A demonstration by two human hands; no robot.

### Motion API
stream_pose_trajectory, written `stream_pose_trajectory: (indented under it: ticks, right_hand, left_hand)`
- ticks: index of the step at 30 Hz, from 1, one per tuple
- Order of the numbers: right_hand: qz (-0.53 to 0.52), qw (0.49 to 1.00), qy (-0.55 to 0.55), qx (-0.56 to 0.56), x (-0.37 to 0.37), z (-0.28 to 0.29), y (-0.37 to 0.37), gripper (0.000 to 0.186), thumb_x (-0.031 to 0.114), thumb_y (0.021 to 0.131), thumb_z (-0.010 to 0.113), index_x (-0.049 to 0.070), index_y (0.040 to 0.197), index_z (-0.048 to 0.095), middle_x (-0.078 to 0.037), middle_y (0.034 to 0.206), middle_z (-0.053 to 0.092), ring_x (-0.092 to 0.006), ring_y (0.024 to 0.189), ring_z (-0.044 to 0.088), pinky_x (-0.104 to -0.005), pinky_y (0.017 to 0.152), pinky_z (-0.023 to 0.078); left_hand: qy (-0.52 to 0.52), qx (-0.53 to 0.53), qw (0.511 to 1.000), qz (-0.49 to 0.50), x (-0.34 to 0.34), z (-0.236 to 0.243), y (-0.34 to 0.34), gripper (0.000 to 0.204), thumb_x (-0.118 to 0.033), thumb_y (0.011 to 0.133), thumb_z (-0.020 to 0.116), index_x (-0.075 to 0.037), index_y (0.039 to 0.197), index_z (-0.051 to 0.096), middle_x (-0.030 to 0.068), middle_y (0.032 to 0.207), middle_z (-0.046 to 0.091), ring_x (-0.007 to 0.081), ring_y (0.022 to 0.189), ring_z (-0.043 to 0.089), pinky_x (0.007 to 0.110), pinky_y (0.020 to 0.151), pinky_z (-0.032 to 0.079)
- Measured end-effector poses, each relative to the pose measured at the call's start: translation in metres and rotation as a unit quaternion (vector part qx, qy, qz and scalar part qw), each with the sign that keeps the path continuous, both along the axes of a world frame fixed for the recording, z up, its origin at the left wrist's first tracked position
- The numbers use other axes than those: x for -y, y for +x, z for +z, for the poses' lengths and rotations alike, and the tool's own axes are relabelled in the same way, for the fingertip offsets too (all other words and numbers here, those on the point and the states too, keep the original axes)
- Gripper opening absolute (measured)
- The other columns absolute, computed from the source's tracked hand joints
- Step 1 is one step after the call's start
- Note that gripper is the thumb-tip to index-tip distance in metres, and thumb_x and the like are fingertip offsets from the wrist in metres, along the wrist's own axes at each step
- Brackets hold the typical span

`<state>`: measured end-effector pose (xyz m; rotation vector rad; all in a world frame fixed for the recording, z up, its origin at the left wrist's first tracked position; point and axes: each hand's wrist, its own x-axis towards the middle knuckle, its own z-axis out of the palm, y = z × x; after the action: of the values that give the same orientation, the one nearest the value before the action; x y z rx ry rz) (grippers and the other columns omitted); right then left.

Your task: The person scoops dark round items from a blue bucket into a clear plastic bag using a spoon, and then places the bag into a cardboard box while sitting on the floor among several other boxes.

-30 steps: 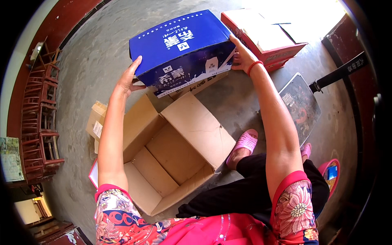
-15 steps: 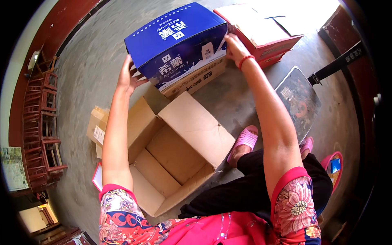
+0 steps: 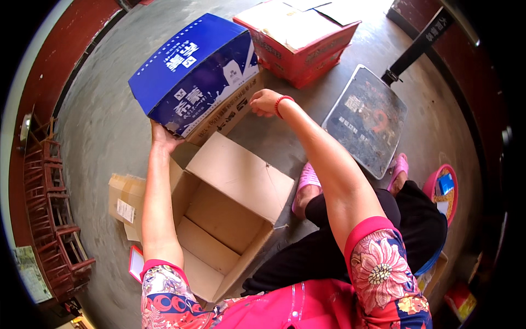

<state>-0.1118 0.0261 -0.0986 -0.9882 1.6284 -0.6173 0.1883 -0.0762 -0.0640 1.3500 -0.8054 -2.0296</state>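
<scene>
A blue printed box (image 3: 194, 71) rests on a brown carton (image 3: 230, 118). My left hand (image 3: 163, 137) grips the blue box at its lower left corner, some fingers hidden beneath it. My right hand (image 3: 264, 103), with a red bracelet on the wrist, is off the blue box near the brown carton's face; its fingers are curled, with nothing visible in them. Below my hands lies an open cardboard box (image 3: 244, 183), flaps spread, with another folded cardboard piece (image 3: 121, 197) at its left.
A red box (image 3: 296, 46) stands beyond. A metal platform scale (image 3: 364, 120) with a black post sits at right. Near my pink-slippered feet (image 3: 308, 186) is a pink basin (image 3: 455, 194) with small packages. Stacked wooden chairs (image 3: 46, 203) line the left wall.
My right hand has come off the blue box's right end and moved left and down. The blue box sits further left in view; my left hand still holds it.
</scene>
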Motion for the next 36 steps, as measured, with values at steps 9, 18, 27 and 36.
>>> stream_pose_trajectory:
  ticks: [9, 18, 27, 36]
  right_hand:
    - [0.382, 0.879, 0.066, -0.276, 0.000, 0.063, -0.001, 0.029, 0.019, 0.077, 0.051, -0.002, 0.093, 0.062, -0.011, 0.083, 0.065, -0.0201, 0.068, 0.062, -0.0356, 0.055, 0.050]
    - [0.295, 0.841, -0.226, -0.394, -0.139, 0.171, -0.084, 0.023, 0.021, 0.082, 0.050, 0.004, 0.095, 0.059, -0.013, 0.083, 0.062, -0.0192, 0.077, 0.060, -0.0321, 0.070, 0.047]
    - [-0.107, 0.909, -0.052, -0.400, -0.448, 0.185, -0.134, 0.020, 0.016, 0.079, 0.057, 0.003, 0.093, 0.060, -0.014, 0.080, 0.063, -0.0244, 0.074, 0.061, -0.0336, 0.068, 0.047]
    - [-0.061, 0.929, 0.050, -0.361, -0.506, 0.113, -0.070, 0.023, 0.013, 0.077, 0.059, 0.003, 0.097, 0.059, -0.019, 0.084, 0.061, -0.0310, 0.081, 0.060, -0.0381, 0.072, 0.047]
  left_hand:
    - [0.015, 0.035, 0.997, 0.061, -0.014, 0.022, -0.017, 0.114, -0.089, 0.061, 0.028, -0.007, 0.139, 0.020, 0.0204, 0.140, 0.021, 0.0414, 0.127, 0.023, 0.065, 0.093, 0.025]
    - [0.012, -0.089, 0.986, 0.142, -0.001, 0.007, -0.003, 0.104, -0.082, 0.070, 0.028, -0.013, 0.142, -0.004, 0.0205, 0.146, 0.000, 0.0429, 0.132, 0.009, 0.064, 0.099, 0.017]
    - [-0.347, 0.237, 0.906, 0.045, -0.033, -0.060, 0.032, 0.052, -0.021, 0.085, 0.051, -0.003, 0.131, 0.036, 0.0156, 0.128, 0.043, 0.0259, 0.120, 0.040, 0.046, 0.099, 0.031]
    - [-0.469, 0.376, 0.796, -0.065, -0.243, -0.074, 0.002, 0.080, -0.031, 0.078, 0.066, 0.006, 0.134, 0.023, 0.0234, 0.140, 0.023, 0.0325, 0.131, 0.022, 0.038, 0.108, 0.018]
